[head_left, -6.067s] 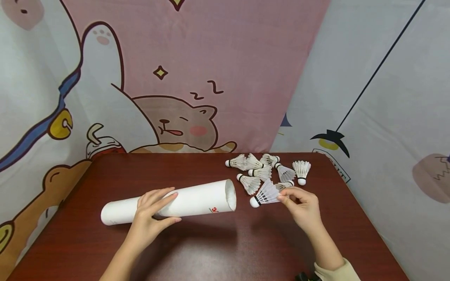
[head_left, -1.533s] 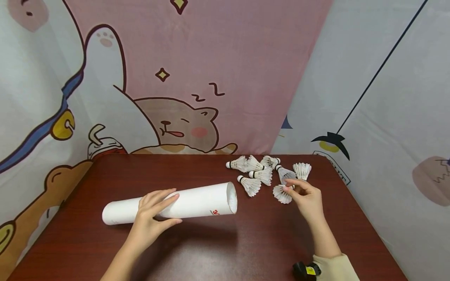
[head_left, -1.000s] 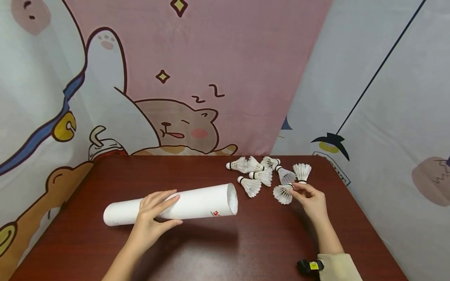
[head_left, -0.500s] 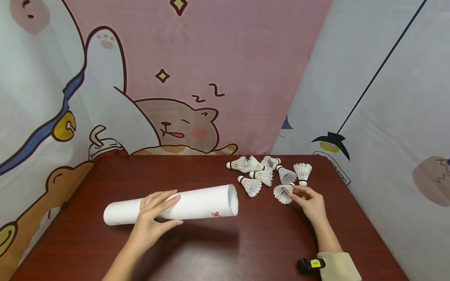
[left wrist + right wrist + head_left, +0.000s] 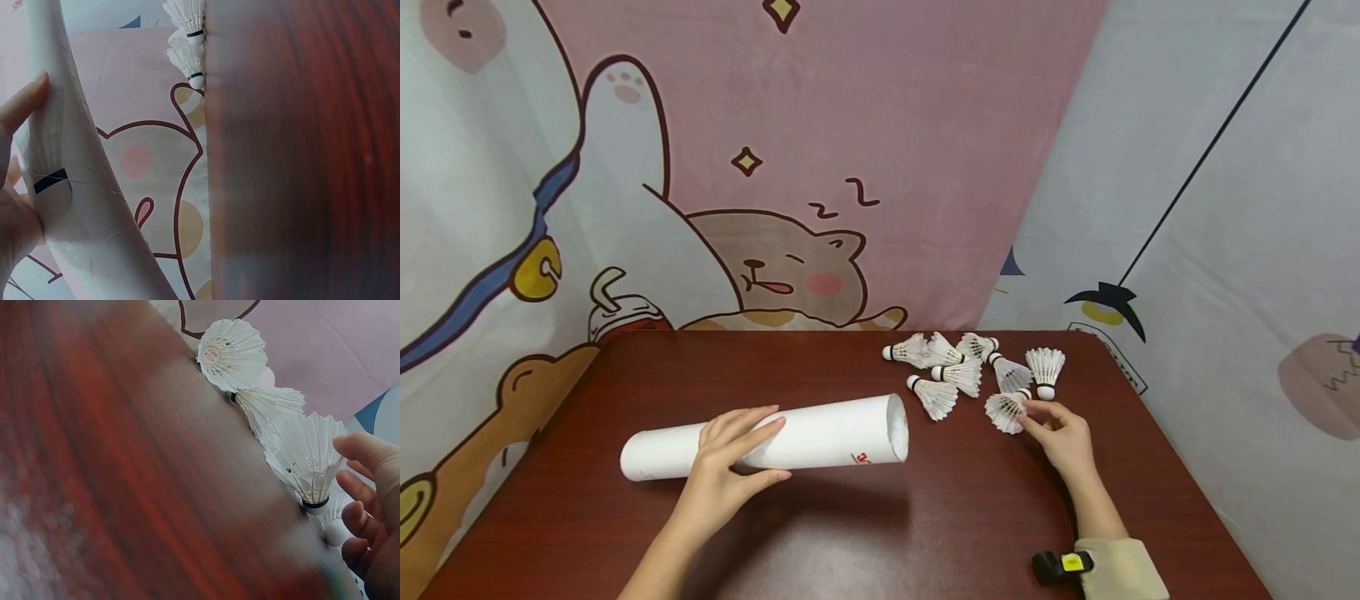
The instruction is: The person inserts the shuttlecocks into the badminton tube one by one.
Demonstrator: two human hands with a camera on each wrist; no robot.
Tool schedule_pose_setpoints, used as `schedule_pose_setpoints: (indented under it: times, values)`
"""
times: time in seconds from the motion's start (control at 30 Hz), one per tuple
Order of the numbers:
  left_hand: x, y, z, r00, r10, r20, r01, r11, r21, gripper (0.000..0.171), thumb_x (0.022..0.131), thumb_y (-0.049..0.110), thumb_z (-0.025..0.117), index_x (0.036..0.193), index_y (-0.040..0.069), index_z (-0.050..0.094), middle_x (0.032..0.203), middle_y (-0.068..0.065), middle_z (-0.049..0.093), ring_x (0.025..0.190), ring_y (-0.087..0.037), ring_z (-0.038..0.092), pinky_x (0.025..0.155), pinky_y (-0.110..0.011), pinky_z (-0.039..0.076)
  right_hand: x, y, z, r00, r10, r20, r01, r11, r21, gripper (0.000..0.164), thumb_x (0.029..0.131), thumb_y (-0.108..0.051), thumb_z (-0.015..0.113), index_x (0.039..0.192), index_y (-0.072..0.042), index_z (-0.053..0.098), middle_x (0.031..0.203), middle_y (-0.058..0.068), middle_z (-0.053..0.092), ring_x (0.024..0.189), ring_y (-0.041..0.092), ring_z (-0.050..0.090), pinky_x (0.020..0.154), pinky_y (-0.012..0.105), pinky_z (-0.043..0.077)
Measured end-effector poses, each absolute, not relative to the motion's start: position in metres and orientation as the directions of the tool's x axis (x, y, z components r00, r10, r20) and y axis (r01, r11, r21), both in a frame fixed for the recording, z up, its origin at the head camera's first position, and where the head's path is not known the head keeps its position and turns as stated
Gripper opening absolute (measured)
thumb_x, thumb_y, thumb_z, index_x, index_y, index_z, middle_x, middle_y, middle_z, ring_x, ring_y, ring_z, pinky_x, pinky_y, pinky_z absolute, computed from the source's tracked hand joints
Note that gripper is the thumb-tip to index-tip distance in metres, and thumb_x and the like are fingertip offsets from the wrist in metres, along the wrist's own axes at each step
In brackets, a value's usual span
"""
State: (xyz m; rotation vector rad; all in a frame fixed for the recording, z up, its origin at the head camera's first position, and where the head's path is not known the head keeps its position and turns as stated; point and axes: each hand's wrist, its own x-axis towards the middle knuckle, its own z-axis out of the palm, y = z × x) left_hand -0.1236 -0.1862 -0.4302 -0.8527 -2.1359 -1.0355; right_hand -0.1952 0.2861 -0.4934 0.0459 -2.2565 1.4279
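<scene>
My left hand point(image 5: 730, 454) grips a white shuttlecock tube point(image 5: 835, 432) around its middle. The tube's mouth faces right and is raised off the table, while its other end is lower. In the left wrist view, a shuttlecock shape with a dark band point(image 5: 51, 181) shows in the tube's side. My right hand point(image 5: 1063, 437) pinches the skirt edge of a feather shuttlecock point(image 5: 1004, 411) between thumb and forefinger. That shuttlecock's cork points away to the back right. In the right wrist view, the thumb point(image 5: 359, 447) meets the feather rim, and the other fingers are loosely curled.
Several more shuttlecocks lie beyond, in a loose cluster, one of them point(image 5: 932, 396) nearest the tube mouth. Another shuttlecock point(image 5: 1045, 371) lies apart at the right. A black device point(image 5: 1062, 567) sits at my right wrist. A cartoon cloth point(image 5: 880, 167) hangs behind the table point(image 5: 850, 542).
Earlier my right hand held a shuttlecock near the tube mouth; that one is out of sight now. The hand reached to another shuttlecock, which has turned slightly. The left hand hardly moved.
</scene>
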Motion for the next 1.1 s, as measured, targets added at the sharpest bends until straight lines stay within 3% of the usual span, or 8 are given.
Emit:
schedule_pose_setpoints:
  times: [0.33,0.67,0.9,1.1]
  values:
    - [-0.123,-0.186,-0.43,-0.607,0.278,0.745,0.758,0.486,0.436,0.065,0.064,0.023,0.087,0.124,0.012,0.066,0.128,-0.008,0.06,0.116,-0.027,0.046,0.102,-0.037,0.021,-0.201,0.294,-0.51,-0.885,0.313,0.345,-0.194,0.426,-0.884,0.015,0.078,-0.001,0.078,0.093,0.002,0.073,0.074,-0.005,0.067,0.055,0.003,0.047,0.049,0.017,0.037]
    - [-0.126,-0.187,-0.433,-0.578,0.268,0.771,0.775,0.475,0.416,0.066,0.061,0.023,0.086,0.122,0.009,0.067,0.124,-0.014,0.061,0.114,-0.031,0.048,0.101,-0.039,0.022,-0.2,0.298,-0.51,-0.82,0.418,0.391,-0.191,0.444,-0.875,0.011,0.079,-0.004,0.078,0.088,0.003,0.074,0.071,-0.014,0.066,0.06,0.001,0.049,0.051,0.014,0.037]
    - [-0.126,-0.187,-0.433,-0.579,0.267,0.77,0.774,0.477,0.417,0.066,0.06,0.022,0.087,0.122,0.01,0.067,0.126,-0.011,0.061,0.114,-0.03,0.048,0.101,-0.038,0.022,-0.198,0.297,-0.505,-0.784,0.477,0.398,-0.165,0.458,-0.873,0.012,0.081,-0.006,0.077,0.085,0.004,0.073,0.062,-0.015,0.061,0.056,0.001,0.048,0.049,0.014,0.037]
    - [-0.126,-0.187,-0.432,-0.575,0.263,0.775,0.776,0.477,0.414,0.062,0.065,0.028,0.085,0.122,0.009,0.067,0.127,-0.008,0.06,0.114,-0.03,0.048,0.101,-0.038,0.023,-0.199,0.296,-0.503,-0.781,0.474,0.407,-0.186,0.447,-0.875,0.011,0.082,-0.005,0.076,0.087,0.004,0.073,0.067,-0.011,0.065,0.058,-0.001,0.05,0.052,0.012,0.039]
